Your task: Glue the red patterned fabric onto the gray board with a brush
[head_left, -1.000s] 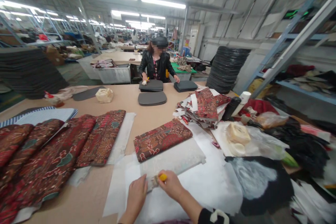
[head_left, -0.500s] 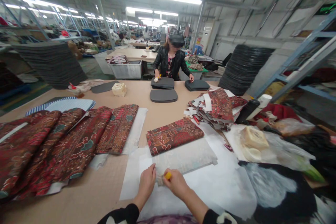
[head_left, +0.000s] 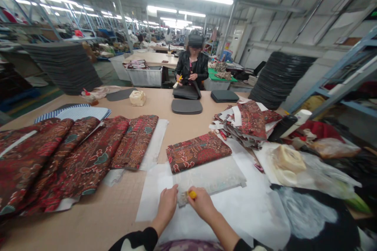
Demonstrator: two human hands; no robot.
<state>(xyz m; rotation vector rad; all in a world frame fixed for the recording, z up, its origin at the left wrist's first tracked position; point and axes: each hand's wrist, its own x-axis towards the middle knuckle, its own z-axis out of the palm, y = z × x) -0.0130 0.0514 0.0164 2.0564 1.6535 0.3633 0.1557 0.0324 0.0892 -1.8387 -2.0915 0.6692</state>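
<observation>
My right hand (head_left: 202,204) is closed around the yellow handle of a brush (head_left: 192,195). The brush's greyish bristles rest on the lower left corner of a pale grey fabric piece (head_left: 212,177), which lies on white sheets. At that piece's left edge, my left hand (head_left: 167,204) has its fingers drawn together, apparently pinching or pressing the edge; the fingertips are partly hidden. Just beyond both hands lies a folded red-brown patterned fabric (head_left: 198,151), covering the far part of the grey piece.
Several patterned fabric pieces (head_left: 88,149) overlap at left. A heap of patterned pieces (head_left: 247,119) lies at right, near a plastic tub (head_left: 287,160) and bottles. Across the table a co-worker (head_left: 192,62) handles dark pads (head_left: 186,106). Stacks of dark sheets (head_left: 279,78) stand behind.
The view has shifted slightly. My hands stay at the grey piece's lower left corner with the brush. The co-worker's hand has left the right pad stack, and a pad's edge is now raised.
</observation>
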